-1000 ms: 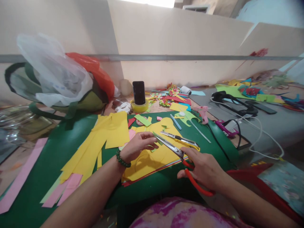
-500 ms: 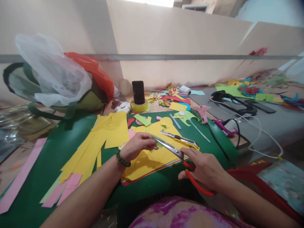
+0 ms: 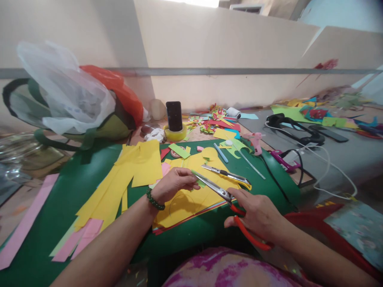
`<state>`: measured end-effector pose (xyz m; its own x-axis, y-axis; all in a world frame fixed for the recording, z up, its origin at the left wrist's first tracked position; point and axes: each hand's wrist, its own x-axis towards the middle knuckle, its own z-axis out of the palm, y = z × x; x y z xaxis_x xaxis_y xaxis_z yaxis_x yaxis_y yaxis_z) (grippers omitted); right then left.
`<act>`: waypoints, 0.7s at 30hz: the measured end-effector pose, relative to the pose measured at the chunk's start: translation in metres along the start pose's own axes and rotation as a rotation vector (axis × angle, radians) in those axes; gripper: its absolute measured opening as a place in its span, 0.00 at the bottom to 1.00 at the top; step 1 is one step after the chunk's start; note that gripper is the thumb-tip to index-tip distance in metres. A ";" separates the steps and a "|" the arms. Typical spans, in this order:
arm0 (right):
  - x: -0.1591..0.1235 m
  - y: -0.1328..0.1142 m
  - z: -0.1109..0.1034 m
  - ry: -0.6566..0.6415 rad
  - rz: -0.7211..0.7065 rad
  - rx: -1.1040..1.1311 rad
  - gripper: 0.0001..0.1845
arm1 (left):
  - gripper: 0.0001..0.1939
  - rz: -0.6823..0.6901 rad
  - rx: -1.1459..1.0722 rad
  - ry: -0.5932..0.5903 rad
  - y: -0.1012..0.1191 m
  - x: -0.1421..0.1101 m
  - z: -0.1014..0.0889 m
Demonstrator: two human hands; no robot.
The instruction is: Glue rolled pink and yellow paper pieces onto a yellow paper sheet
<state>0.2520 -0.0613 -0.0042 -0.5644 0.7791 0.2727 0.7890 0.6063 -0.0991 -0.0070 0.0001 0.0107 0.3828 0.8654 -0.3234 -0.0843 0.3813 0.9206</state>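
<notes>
My right hand (image 3: 257, 213) is closed on the red handles of a pair of scissors (image 3: 220, 191), whose blades point up and left. Between the fingertips of my left hand (image 3: 178, 181) is a small piece of green paper (image 3: 200, 183), pinched close to the blade tips. Part of that paper is hidden by my fingers and the blades. Below both hands lies a stack of yellow paper sheets (image 3: 179, 215), with a curved line on the top one. A utility knife (image 3: 227, 174) rests on the yellow paper just beyond the scissors.
Yellow paper strips (image 3: 119, 183) and pink strips (image 3: 89, 235) spread over the green mat (image 3: 269, 187) on the left. A phone (image 3: 174, 115) leans on a yellow tape roll (image 3: 175, 134). To the right stand a pink glue gun (image 3: 255, 142) and cables; bags (image 3: 83, 107) sit at back left.
Both hands stay almost in place. The scissor handles are slightly lower and the blades look a little closer together; the rest looks the same.
</notes>
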 end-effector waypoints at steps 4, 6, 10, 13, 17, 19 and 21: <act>-0.001 -0.001 0.002 0.019 -0.024 -0.017 0.35 | 0.18 -0.015 0.001 0.001 0.000 0.000 0.000; -0.002 -0.001 0.002 0.019 -0.032 -0.023 0.35 | 0.17 -0.018 0.003 -0.002 0.000 0.000 0.000; -0.003 0.001 0.004 0.003 -0.032 -0.009 0.35 | 0.17 -0.026 0.016 -0.001 0.001 -0.001 0.000; -0.004 0.002 0.006 -0.007 -0.028 0.008 0.35 | 0.18 -0.025 0.022 -0.001 0.000 0.000 -0.001; -0.004 0.000 0.007 -0.006 -0.013 0.044 0.32 | 0.19 -0.022 0.027 -0.010 0.000 0.000 -0.001; -0.004 -0.002 0.007 -0.015 -0.005 0.083 0.28 | 0.20 -0.024 0.046 -0.028 0.000 -0.001 -0.001; -0.001 -0.002 0.007 -0.024 0.011 0.144 0.23 | 0.19 -0.026 0.067 -0.046 0.001 -0.002 -0.001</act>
<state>0.2496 -0.0618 -0.0106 -0.5632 0.7882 0.2480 0.7529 0.6132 -0.2390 -0.0086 -0.0010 0.0123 0.4259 0.8392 -0.3382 -0.0124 0.3792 0.9252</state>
